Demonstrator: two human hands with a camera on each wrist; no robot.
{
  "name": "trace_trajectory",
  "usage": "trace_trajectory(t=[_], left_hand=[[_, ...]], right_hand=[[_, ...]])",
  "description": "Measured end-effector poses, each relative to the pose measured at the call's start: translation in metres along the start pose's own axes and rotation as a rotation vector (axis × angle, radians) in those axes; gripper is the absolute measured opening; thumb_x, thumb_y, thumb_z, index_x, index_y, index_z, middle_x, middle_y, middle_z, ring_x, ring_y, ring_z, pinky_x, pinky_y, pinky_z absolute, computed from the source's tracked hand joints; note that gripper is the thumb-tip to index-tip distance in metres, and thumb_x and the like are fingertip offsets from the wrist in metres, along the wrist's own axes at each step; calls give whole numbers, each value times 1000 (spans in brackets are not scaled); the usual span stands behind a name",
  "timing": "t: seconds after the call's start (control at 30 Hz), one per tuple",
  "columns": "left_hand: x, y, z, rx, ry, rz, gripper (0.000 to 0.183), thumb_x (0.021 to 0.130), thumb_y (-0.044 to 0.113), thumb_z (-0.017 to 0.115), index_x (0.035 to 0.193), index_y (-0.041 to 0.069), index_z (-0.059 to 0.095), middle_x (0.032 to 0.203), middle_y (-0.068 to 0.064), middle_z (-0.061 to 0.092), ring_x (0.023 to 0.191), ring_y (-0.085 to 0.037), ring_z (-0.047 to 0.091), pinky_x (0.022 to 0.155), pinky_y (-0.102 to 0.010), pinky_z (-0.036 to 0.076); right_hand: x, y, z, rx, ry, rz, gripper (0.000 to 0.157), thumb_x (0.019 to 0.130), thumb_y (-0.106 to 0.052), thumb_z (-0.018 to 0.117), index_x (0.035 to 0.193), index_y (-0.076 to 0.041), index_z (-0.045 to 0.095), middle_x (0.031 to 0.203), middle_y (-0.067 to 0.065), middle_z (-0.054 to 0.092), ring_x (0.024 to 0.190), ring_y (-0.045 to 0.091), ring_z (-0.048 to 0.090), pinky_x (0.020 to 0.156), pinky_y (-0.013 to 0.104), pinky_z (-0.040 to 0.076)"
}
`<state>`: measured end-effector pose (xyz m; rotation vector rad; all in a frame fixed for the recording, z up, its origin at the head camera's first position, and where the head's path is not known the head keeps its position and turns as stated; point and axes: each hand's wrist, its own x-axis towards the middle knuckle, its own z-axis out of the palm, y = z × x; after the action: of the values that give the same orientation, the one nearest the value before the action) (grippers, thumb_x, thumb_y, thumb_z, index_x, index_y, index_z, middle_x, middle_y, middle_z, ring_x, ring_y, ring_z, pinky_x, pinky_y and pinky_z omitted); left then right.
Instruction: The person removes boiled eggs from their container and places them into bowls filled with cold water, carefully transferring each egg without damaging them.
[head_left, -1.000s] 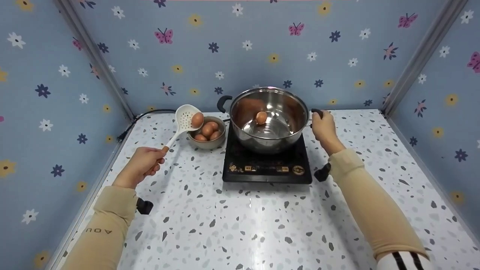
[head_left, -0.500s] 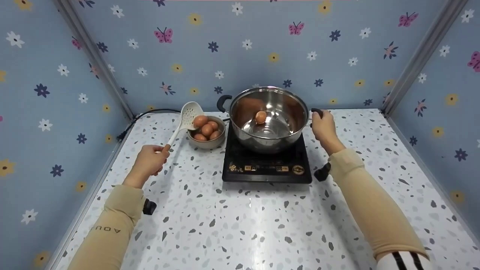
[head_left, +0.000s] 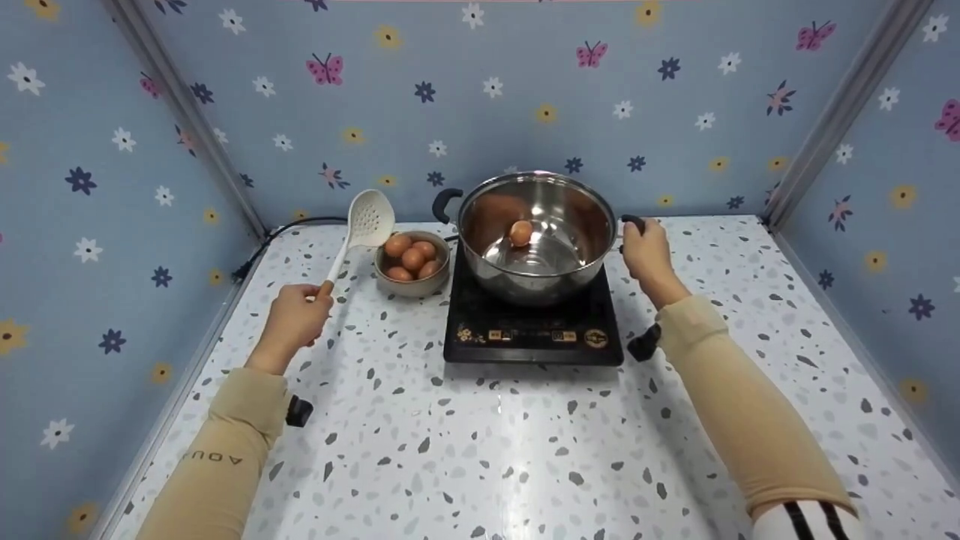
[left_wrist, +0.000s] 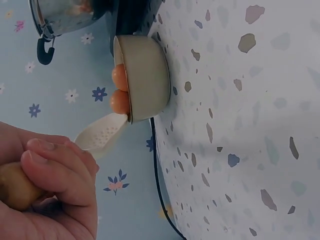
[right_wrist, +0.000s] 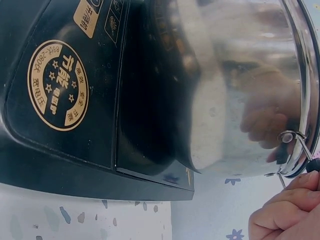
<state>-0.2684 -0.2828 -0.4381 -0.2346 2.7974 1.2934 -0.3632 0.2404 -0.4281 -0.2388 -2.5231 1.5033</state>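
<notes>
My left hand (head_left: 298, 315) grips the wooden end of a white slotted skimmer (head_left: 370, 219). The skimmer's perforated head is tilted, carries nothing, and stands just left of and above a beige bowl (head_left: 411, 288). Several brown eggs (head_left: 412, 259) fill that bowl. In the left wrist view the skimmer head (left_wrist: 102, 134) overlaps the bowl's rim beside the eggs (left_wrist: 119, 102). My right hand (head_left: 646, 256) holds the black right handle of a steel pot (head_left: 536, 289). One brown egg (head_left: 520, 233) lies inside the pot, towards its left side.
Under the pot is a black induction cooker (head_left: 534, 345) with gold markings. A black cable (head_left: 307, 222) runs along the back left of the speckled table (head_left: 502, 450). Blue patterned panels (head_left: 495, 90) enclose the back and both sides.
The egg that was on the skimmer has dropped into the bowl with the others. The skimmer, now bare, has lifted away up and to the left. My right hand stays on the pot handle.
</notes>
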Motion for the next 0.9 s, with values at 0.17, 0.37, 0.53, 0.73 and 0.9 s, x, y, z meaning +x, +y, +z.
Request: trace_trajectory(t=[0.17,0.37,0.53,0.73,0.9], left_hand=[[0,3,-3,-51,-16,-16,51,113,26,48,148,-9,56,87,-5,61,57,-10,50,52,-26,46],[-3,13,-10,-201,-34,-27,46,116,29,50,144,-7,57,86,-1,59,54,-6,46,49,-24,42],[-5,30,-17,-253,-35,-18,41,116,26,50,141,-5,57,87,0,57,55,-6,46,50,-23,42],[-6,52,-21,-289,-57,-10,41,115,23,51,146,-4,55,87,0,58,54,-5,46,49,-22,40],[-8,66,-19,-314,-72,27,41,115,23,53,146,-2,56,86,0,57,53,-5,44,49,-22,38]], right_hand=[[-1,0,-1,6,-7,14,49,114,-23,36,145,11,53,121,22,57,88,21,54,62,22,45],[-1,1,-1,-4,-10,8,50,114,-23,35,147,10,53,122,23,59,88,21,55,64,23,46],[-1,0,-1,2,-15,19,50,114,-23,35,148,9,52,120,21,59,83,17,55,61,21,45],[-1,-2,-1,11,-21,17,48,114,-24,35,144,9,52,115,19,57,78,17,54,56,21,44],[-1,-2,-1,11,-18,18,49,114,-24,35,145,9,52,119,21,58,84,19,56,60,22,45]])
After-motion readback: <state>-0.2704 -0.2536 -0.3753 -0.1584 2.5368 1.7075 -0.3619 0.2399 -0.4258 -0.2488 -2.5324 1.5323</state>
